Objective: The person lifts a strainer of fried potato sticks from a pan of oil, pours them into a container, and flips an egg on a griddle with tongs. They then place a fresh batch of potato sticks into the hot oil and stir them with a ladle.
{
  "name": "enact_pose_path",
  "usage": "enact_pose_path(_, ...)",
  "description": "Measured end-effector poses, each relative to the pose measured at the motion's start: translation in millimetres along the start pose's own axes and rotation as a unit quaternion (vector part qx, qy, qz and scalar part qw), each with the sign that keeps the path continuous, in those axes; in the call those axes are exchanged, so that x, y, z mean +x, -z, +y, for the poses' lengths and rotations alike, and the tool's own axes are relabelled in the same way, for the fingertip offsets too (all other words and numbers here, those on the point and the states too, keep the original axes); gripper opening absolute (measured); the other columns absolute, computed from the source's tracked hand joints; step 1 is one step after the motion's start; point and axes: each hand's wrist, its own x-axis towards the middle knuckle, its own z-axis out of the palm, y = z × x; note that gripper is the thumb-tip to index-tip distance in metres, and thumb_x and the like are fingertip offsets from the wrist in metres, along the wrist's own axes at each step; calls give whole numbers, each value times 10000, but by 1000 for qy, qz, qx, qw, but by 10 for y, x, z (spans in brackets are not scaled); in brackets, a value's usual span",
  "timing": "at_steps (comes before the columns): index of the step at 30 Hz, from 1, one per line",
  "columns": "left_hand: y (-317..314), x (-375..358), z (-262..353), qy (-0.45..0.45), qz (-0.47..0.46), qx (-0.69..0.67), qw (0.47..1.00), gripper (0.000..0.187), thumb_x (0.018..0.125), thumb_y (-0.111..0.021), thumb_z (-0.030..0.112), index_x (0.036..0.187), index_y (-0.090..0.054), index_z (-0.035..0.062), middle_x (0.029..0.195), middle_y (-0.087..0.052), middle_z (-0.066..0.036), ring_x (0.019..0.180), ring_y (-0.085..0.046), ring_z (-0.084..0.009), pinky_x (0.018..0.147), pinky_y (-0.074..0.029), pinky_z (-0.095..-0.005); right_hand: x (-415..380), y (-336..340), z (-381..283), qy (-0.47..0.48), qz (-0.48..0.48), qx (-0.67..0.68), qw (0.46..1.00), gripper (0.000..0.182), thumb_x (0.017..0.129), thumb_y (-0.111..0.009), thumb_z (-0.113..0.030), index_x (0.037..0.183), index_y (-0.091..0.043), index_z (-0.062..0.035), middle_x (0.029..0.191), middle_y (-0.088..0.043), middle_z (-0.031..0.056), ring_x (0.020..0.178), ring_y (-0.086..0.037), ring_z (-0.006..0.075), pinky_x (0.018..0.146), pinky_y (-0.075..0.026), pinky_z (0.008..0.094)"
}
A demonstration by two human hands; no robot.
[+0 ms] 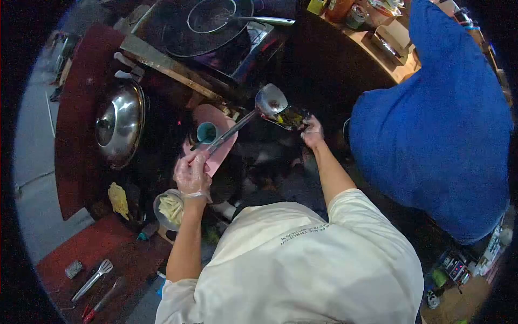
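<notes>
My left hand (192, 175), in a clear plastic glove, is wrapped round the handle of a metal ladle-like spatula (271, 100). The spatula's head is over the near edge of a dark dish of food (290, 117). My right hand (312, 132), also gloved, grips the right end of that dish. Beneath the spatula handle lies a pink board (220, 162) with a small teal cup (206, 132) on it. A clear bowl of pale strips (170, 209) is beside my left wrist.
A pan (212, 15) sits on the stove at the top. A domed metal lid (121, 127) is at the left. Tongs (93, 279) lie on a red surface at the lower left. A person in blue (431, 135) stands close on the right.
</notes>
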Motion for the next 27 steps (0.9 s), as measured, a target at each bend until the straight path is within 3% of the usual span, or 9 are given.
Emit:
enact_pose_path(3,-211,68,-271,-120,-23,101,987,128,904,-599,91,980,-624,-9,755,-621,-47,619,-523,-55,533,-407,-183,192,121,-13,10,-87,36,996,255,875,-545,-312,962,-578,-76,878,-610,63,744,-565,216,642,-464,334)
enact_pose_path(4,-254,77,-404,-105,-23,125,986,141,910,-589,90,998,-619,-17,796,-654,-76,685,-563,-81,630,-452,-222,19,-48,-141,-34,-25,42,998,294,880,-563,-370,905,-572,-77,833,-599,67,703,-556,219,649,-464,347)
enact_pose_path(5,-326,130,-612,-101,-27,125,987,141,910,-589,90,998,-619,-17,796,-654,-76,685,-563,-81,630,-452,-222,29,-27,-139,-32,-19,42,998,294,880,-563,-370,905,-572,-77,833,-599,67,703,-556,219,649,-464,347)
enact_pose_path(7,-456,231,-964,-258,-21,165,952,184,917,-586,107,1050,-593,-20,833,-671,-93,714,-603,-123,661,-485,-276,79,41,-112,-45,-17,58,997,228,857,-582,-314,900,-559,-90,811,-587,66,700,-559,220,658,-474,358)
enact_pose_path(8,-548,137,-801,-291,-60,207,932,201,909,-585,97,1081,-580,-8,872,-668,-113,733,-645,-213,689,-510,-337,-119,-93,-178,-17,-5,59,998,182,830,-589,-260,918,-543,-109,805,-582,69,690,-553,230,651,-477,382)
enact_pose_path(9,-598,145,-872,-288,-65,205,933,201,909,-585,97,1081,-580,-8,872,-668,-113,733,-645,-213,689,-510,-337,-182,-145,-239,-16,1,59,998,182,830,-589,-260,918,-543,-109,805,-582,69,690,-553,230,651,-477,382)
enact_pose_path(12,-689,256,-1304,-502,-138,343,782,243,843,-603,16,1084,-576,29,769,-588,-144,622,-596,-323,537,-494,-380,-188,-157,-245,-38,-31,61,997,138,795,-570,-223,896,-492,-170,839,-548,43,743,-573,239,632,-507,365)
enact_pose_path(15,-749,217,-1258,-562,-171,354,728,280,823,-613,-3,1097,-562,31,703,-543,-131,538,-559,-298,462,-455,-385,-165,-158,-273,-50,-20,60,997,132,799,-569,-232,894,-488,-191,839,-551,40,701,-569,242,630,-510,374)
enact_pose_path(27,-600,174,-1130,-596,-137,358,706,241,816,-625,8,1052,-583,31,654,-518,-100,507,-528,-273,448,-424,-381,-274,-71,-138,-44,-49,33,997,125,782,-578,-251,871,-501,-208,766,-530,31,666,-561,244,623,-497,440)
